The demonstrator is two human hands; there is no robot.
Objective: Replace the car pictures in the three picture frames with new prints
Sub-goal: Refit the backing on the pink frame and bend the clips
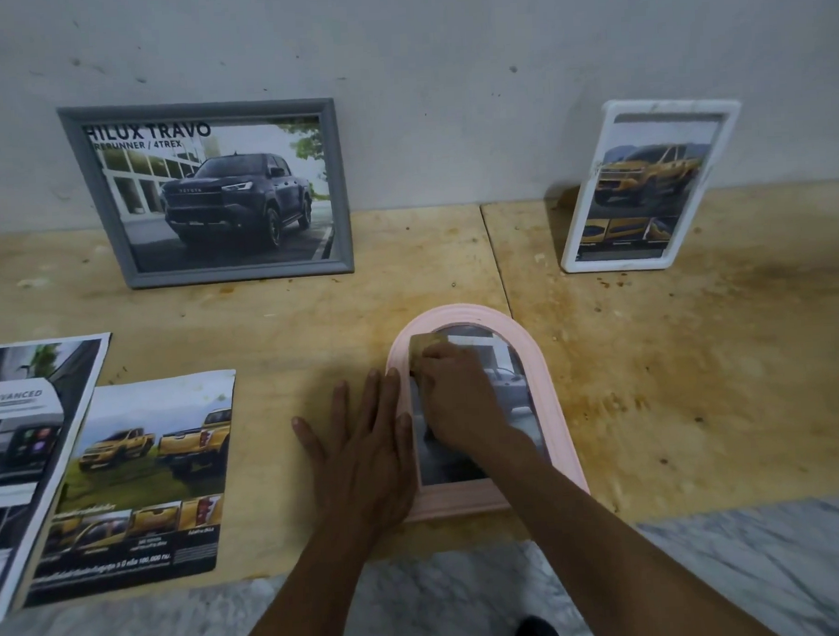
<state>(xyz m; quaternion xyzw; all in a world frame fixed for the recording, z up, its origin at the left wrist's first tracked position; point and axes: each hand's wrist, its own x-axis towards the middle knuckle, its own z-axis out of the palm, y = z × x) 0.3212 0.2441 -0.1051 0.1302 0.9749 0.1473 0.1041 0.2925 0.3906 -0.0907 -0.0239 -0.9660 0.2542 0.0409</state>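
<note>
1. Head view: a wooden board (pixel 602 358) lay on a marbled floor (pixel 755 567), with a grey wall (pixel 445 76) behind it.
2. Pink frame (pixel 563 410), arched at the top, lay flat on the board near its front edge, centre-right. A greyish car print showed inside it, too blurred to read.
3. Left hand (pixel 366 457) was flat, fingers straight and spread. Palm lay on the board just left of the pink frame; the fingers nearest the frame touched its left rim.
4. Right hand (pixel 457 398) was inside the frame opening, fingers curled at the upper-left corner of the print, where a yellowish patch (pixel 421 346) showed. Could not tell whether the fingers pinched the print or only pressed on it.
5. Grey frame (pixel 205 192) leaned upright against the wall at rear left and held a dark pickup picture headed "HILUX TRAVO".
6. White frame (pixel 652 182) leaned tilted against the wall at rear right and held a yellow pickup picture.
7. Yellow print (pixel 141 479) lay flat at front left and showed yellow pickups.
8. Grey print (pixel 29 450), with the word "ADVANCED" on it, lay at far left, overlapping the yellow print's left edge.
9. A sandalled foot (pixel 537 634) showed at the bottom edge on the floor.
</note>
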